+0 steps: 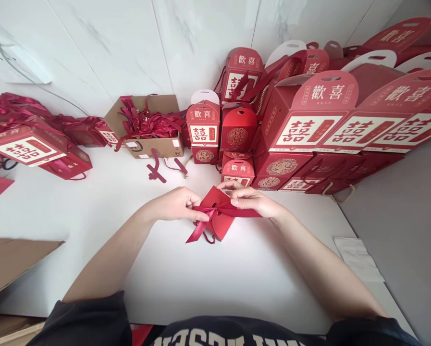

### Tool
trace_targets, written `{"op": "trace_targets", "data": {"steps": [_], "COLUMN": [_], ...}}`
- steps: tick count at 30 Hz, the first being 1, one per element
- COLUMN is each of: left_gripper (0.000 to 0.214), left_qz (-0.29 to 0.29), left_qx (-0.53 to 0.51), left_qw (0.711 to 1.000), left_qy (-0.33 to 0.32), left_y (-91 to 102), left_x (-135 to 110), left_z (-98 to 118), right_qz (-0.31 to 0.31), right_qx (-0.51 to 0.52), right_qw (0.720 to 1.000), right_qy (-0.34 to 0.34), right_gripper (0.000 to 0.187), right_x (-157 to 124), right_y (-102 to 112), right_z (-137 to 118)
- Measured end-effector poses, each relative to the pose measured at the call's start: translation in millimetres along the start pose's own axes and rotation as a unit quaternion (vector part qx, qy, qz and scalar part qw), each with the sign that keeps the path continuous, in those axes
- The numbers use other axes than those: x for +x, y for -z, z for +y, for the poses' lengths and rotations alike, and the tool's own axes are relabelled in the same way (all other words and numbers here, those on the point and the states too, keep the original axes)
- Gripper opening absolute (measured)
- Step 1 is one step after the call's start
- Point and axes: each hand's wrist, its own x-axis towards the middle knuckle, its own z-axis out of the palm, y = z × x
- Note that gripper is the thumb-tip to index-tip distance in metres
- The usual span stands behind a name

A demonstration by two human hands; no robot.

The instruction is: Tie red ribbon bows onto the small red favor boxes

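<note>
A small red gift box [223,224] stands tilted on the white table in front of me, with a crimson satin ribbon [198,232] crossed or knotted at its top. My left hand [181,204] is closed, pinching the ribbon between thumb and fingers on the box's left side. On the other side my right hand [249,199] holds the ribbon between thumb and fingers, its fingertips near the box's upper edge. One ribbon tail hangs at the lower left and another stretches right beneath my right hand. A dark red cord loop shows under the box.
Behind stands an open cardboard box [157,146] full of ribbons, with loose ribbon scraps [156,170] before it. Stacked red gift boxes [316,129] fill the right back. Ribboned boxes [38,149] lie left. A cardboard flap [17,262] juts in at lower left; white tissue [357,259] lies right.
</note>
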Motion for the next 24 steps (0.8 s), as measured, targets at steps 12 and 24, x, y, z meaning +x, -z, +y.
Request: {"op": "trace_targets", "data": {"steps": [12,24], "left_gripper": [0.062,0.065], "left_qz": [0.17,0.174], "left_qx": [0.154,0.151], "left_qw": [0.973,0.972], "left_qy": [0.013,0.037], "left_y": [-16.4,-18.6], "left_x": [-0.6,1.1], "left_z": [11.4,9.8], "right_qz": [0.081,-0.018], "right_qx": [-0.005,-0.236], "right_qw": [0.997,0.97], "right_qy": [-0.012,-0.049], "right_gripper": [0.036,0.042], "right_x": [0.2,-21.1], "right_y": [0.0,2.9], "right_z": [-10.2,-45.9]}}
